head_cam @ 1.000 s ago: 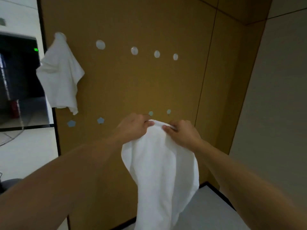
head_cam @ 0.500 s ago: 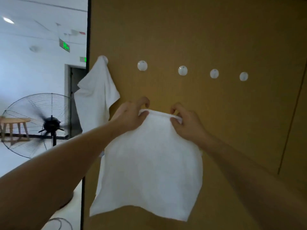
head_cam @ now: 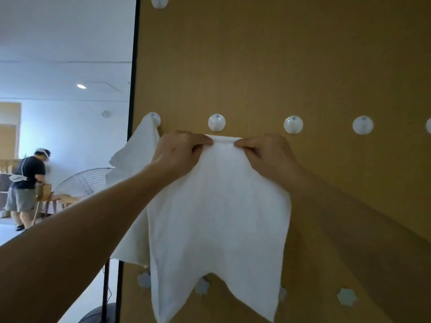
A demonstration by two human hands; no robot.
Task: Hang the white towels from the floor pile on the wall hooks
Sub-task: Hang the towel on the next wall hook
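I hold a white towel [head_cam: 219, 220] up against the tan wall panel. My left hand [head_cam: 179, 152] and my right hand [head_cam: 270, 157] pinch its top edge close together, just below the second round white hook [head_cam: 216, 122]. Another white towel [head_cam: 137, 164] hangs from the first hook [head_cam: 154, 118] at the panel's left edge, partly behind my left arm. Two more bare white hooks, one [head_cam: 293, 124] and another [head_cam: 362, 125], continue the row to the right. The floor pile is out of view.
A lower row of pale star-shaped hooks [head_cam: 347, 297] runs near the towel's bottom edge. One more round hook [head_cam: 159, 0] sits high up. Left of the panel's black edge [head_cam: 133, 66] is an open room with a standing fan [head_cam: 86, 180] and a person [head_cam: 25, 187].
Both hands lifted the towel from waist height up to just under the hook row and drew together on its top edge. My view tilted up and moved closer to the wall.
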